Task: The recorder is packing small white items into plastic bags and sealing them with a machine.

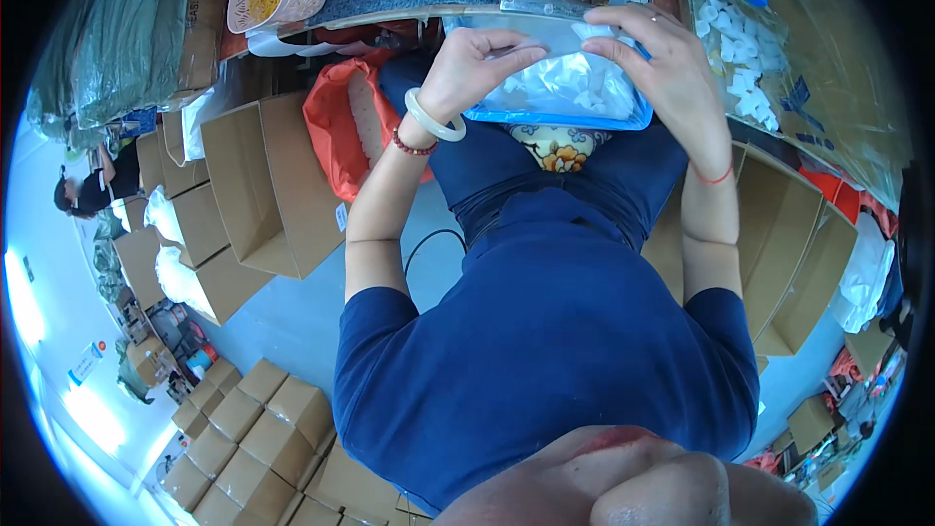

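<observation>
"Head camera: where is the small white piece (587, 31)?"

"At the fingertips of the right hand (664, 51), held between thumb and fingers, over the far part of the blue tray (555, 124)."

"And the left hand (467, 70)?"

"Thumb and forefinger are narrowed together, left of the piece; I cannot tell what they pinch."

"How does the piece look?"

"Pale, partly covered by the fingers, its outline too small to tell. More white pieces (748, 97) lie to the right."
</observation>
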`<state>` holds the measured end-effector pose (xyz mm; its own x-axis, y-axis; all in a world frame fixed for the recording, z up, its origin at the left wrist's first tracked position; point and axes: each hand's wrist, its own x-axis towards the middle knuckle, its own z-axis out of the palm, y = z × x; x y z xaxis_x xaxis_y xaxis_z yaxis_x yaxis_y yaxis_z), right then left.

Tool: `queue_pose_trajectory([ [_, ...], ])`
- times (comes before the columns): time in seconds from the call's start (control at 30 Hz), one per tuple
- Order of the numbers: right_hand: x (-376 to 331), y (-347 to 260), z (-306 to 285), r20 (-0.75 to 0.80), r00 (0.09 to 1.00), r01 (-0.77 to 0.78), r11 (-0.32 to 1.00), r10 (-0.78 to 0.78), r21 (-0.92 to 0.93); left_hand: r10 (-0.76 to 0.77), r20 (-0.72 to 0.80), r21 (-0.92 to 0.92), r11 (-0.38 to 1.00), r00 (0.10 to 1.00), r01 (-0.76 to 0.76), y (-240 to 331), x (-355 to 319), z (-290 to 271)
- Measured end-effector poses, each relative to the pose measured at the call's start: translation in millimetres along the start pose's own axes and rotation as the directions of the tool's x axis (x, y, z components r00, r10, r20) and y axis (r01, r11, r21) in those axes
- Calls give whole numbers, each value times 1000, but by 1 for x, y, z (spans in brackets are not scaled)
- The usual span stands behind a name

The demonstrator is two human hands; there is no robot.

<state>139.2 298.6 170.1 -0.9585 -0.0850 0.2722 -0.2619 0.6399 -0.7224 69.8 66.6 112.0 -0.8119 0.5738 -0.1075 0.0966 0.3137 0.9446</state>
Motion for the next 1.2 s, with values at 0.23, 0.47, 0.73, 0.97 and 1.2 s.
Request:
queue_pose_trajectory([
  [0.23,-6,51,12,32,973,-229,972,228,55,-193,402,-600,683,895,417,-39,21,26],
  [0.47,-53,100,-18,-345,886,-461,667,309,-586,-224,313,-755,531,923,385,-43,62,32],
  [0.73,-68,143,-15,-277,954,-283,661,117,-695,253,-461,273,952,851,-136,-61,61,-35],
  [0.97,-49,62,-15,-432,807,-460,888,403,-31,573,-213,834,528,791,-157,-118,31,-52],
  [1.2,-32,16,52,-203,959,-140,950,200,278,117,-352,169,984,929,-60,-36,1,-24],
])
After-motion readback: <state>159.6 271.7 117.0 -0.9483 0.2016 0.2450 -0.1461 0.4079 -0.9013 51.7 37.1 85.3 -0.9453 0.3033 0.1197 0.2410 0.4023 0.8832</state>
